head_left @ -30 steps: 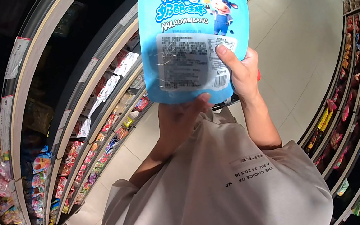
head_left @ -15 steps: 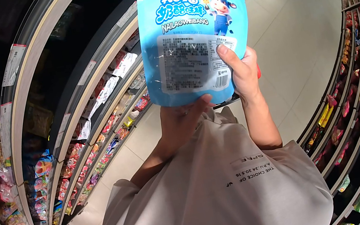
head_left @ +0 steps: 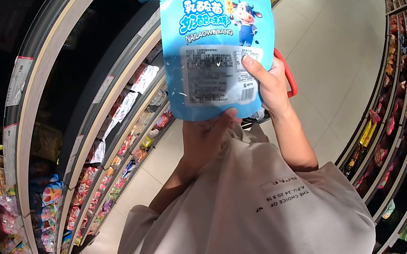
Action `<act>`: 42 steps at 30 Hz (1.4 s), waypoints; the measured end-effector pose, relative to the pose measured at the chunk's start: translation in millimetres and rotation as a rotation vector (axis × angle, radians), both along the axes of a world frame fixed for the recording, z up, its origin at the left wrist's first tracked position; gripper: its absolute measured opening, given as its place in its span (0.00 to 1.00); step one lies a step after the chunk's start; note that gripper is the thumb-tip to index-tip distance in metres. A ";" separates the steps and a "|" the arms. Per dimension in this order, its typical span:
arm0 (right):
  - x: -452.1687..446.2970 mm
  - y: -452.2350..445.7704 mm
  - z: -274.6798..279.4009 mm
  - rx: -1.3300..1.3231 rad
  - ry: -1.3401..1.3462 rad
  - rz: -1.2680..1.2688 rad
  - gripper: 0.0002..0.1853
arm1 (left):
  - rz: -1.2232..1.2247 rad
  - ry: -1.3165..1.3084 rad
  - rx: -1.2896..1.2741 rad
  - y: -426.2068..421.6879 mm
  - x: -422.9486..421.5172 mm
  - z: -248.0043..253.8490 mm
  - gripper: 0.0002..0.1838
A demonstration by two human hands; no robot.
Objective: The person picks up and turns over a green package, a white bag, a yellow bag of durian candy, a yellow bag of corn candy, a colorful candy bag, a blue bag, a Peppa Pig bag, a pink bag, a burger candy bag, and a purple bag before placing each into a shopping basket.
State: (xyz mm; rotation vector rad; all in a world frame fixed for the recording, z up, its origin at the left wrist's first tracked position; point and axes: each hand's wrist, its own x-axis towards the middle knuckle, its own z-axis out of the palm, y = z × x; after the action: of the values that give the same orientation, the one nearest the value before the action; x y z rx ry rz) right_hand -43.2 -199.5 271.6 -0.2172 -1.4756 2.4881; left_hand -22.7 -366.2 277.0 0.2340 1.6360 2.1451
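A light blue snack pouch [head_left: 218, 42] with a cartoon cow and a grey text panel is held up in front of me, slightly tilted. My right hand [head_left: 273, 82] grips its lower right side, the thumb lying over the small table on the label. At the bottom edge, my left hand [head_left: 210, 131] pinches the pouch with its thumb in front; its other fingers are mostly hidden behind. Just behind my right hand shows a red handle [head_left: 287, 73], partly covered by the hand and the pouch.
Curved-looking shelves [head_left: 95, 100] with bagged snacks run along the left. More stocked shelves [head_left: 401, 108] stand on the right. A pale tiled floor [head_left: 333, 44] lies between them. Below the hands is my light shirt [head_left: 229, 209].
The pouch has come down slightly and its top now leans away more, so its whole upper edge shows. More of the red handle is visible. Both hands keep their hold.
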 end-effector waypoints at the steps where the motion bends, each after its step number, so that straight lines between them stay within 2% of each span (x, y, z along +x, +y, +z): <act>1: -2.5 0.2 -4.0 0.011 -0.018 0.002 0.16 | 0.002 -0.005 -0.014 -0.4 -3.2 -0.9 0.12; 3: -9.7 4.0 -21.0 -0.007 -0.051 0.037 0.15 | 0.005 0.004 -0.027 -5.2 -11.7 -11.7 0.13; 4: -13.6 5.1 -39.5 -0.005 -0.036 0.034 0.15 | -0.074 -0.077 -0.149 -15.3 -19.6 -30.8 0.14; 5: -17.3 7.3 -62.8 0.010 -0.124 0.043 0.14 | -0.154 -0.151 -0.270 -23.8 -30.4 -46.7 0.16; 6: -22.3 11.1 -88.5 0.026 -0.208 0.049 0.13 | -0.157 -0.124 -0.267 -31.9 -38.8 -56.6 0.16; 8: -22.7 20.6 -153.0 0.086 -0.361 0.027 0.13 | -0.182 -0.021 -0.598 -51.2 -45.9 -70.2 0.19; 10: -11.3 29.5 -216.4 0.303 -0.593 0.094 0.12 | -0.163 -0.013 -0.574 -69.4 -53.3 -75.2 0.18; 12: 6.0 23.1 -293.3 0.195 -0.689 0.088 0.12 | -0.146 -0.015 -0.551 -81.9 -58.6 -75.4 0.18; 14: 19.4 9.9 -316.6 0.185 -0.763 0.070 0.15 | -0.077 -0.004 -0.527 -88.8 -61.8 -75.2 0.18; 16: 23.1 6.8 -351.0 0.233 -1.018 0.230 0.19 | -0.097 0.012 -0.572 -92.0 -64.6 -71.6 0.18; 18: 31.1 -1.5 -424.5 0.193 -0.949 0.191 0.18 | -0.099 -0.025 -0.578 -93.3 -64.3 -69.6 0.18; 20: 28.7 -3.7 -439.5 0.395 -1.029 0.231 0.16 | -0.093 -0.021 -0.562 -95.6 -62.3 -75.2 0.17; 21: 31.6 -0.8 -486.3 0.508 -1.014 0.278 0.13 | -0.097 -0.012 -0.556 -97.5 -61.0 -81.1 0.17; 22: 28.2 -0.6 -481.9 0.513 -1.005 0.280 0.13 | -0.101 -0.003 -0.550 -98.3 -60.1 -84.1 0.17; 24: 22.8 -5.3 -449.5 0.288 -1.129 0.312 0.11 | -0.087 0.001 -0.530 -94.7 -60.8 -78.1 0.18; 25: 22.7 -7.3 -429.0 0.266 -1.042 0.251 0.09 | -0.112 -0.008 -0.551 -91.2 -60.9 -67.8 0.17; 26: 26.4 -3.4 -457.9 0.268 -1.034 0.256 0.09 | -0.137 -0.017 -0.573 -89.5 -62.3 -61.7 0.17; 27: 36.2 5.1 -513.0 0.436 -0.924 0.352 0.09 | -0.169 0.000 -0.567 -89.8 -65.1 -60.9 0.17; 28: 38.3 9.4 -541.9 0.601 -0.806 0.443 0.08 | -0.162 0.005 -0.569 -89.9 -66.9 -62.1 0.17; 29: 30.9 6.7 -476.5 0.454 -0.970 0.367 0.08 | -0.166 0.025 -0.569 -89.4 -69.3 -64.4 0.18; 31: 35.3 10.4 -425.1 0.525 -0.945 0.367 0.08 | -0.162 0.050 -0.570 -84.3 -74.7 -57.3 0.18; 32: 33.6 13.1 -421.8 0.594 -0.928 0.362 0.09 | -0.164 0.122 -0.638 -77.3 -81.3 -42.6 0.18; 33: 36.8 13.5 -423.0 0.366 -0.974 0.284 0.08 | -0.166 0.194 -0.705 -71.7 -90.2 -31.6 0.19; 35: 56.2 28.2 -464.0 0.315 -0.979 0.290 0.09 | -0.019 0.312 -0.538 -64.4 -111.4 -21.6 0.19; 36: 61.1 34.4 -473.6 0.261 -0.991 0.295 0.09 | 0.025 0.455 -0.573 -58.2 -129.9 -11.2 0.19; 37: 62.4 39.1 -432.5 0.343 -1.029 0.293 0.09 | 0.071 0.597 -0.608 -51.7 -149.7 1.2 0.20; 38: 66.4 41.7 -426.5 0.349 -1.028 0.299 0.09 | 0.136 0.541 -0.540 -46.5 -165.6 11.4 0.21; 39: 76.1 47.5 -436.8 0.244 -1.038 0.263 0.09 | 0.198 0.488 -0.470 -41.6 -179.6 21.5 0.22; 40: 78.5 52.4 -442.8 0.137 -1.042 0.224 0.10 | 0.220 0.614 -0.420 -35.9 -189.5 32.4 0.21; 42: 84.1 57.0 -424.7 0.088 -1.071 0.233 0.12 | 0.169 0.594 -0.374 -28.7 -189.9 65.3 0.20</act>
State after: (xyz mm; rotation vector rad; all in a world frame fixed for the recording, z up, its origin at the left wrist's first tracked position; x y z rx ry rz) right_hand 40.9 -142.5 -153.1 -1.6352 -2.0097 2.5535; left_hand -212.6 -394.9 342.3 0.6858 2.4258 1.9367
